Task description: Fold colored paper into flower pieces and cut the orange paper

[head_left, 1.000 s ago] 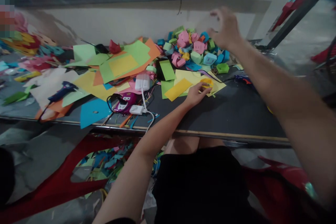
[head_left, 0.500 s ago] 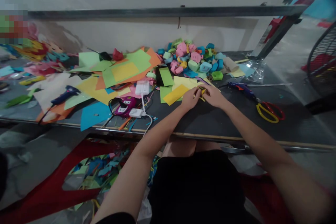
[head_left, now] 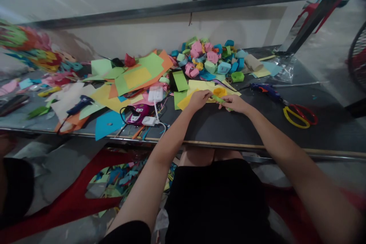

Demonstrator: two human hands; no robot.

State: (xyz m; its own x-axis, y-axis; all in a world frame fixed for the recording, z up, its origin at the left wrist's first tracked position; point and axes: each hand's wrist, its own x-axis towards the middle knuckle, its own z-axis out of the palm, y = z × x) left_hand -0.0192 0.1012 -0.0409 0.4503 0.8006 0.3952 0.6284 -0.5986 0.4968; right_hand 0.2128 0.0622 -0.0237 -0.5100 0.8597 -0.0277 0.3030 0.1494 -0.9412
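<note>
Green strip (head_left: 219, 99) lies between both hands (head_left: 199, 100), which hold it in a narrow pinch.

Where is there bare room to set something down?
Bare tabletop shows between left hand, right hand and the near edge, and right of the scissors. Crowded: left of the hands with paper sheets, and behind them with piled colored pieces.

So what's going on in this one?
A person seated at a cluttered dark table has a green strip between both hands: the left hand at one end, the right hand towards the other. A yellow piece lies just behind it. Farther back sits a pile of small colorful folded pieces. Scissors and a glue gun lie to the right, untouched.
</note>
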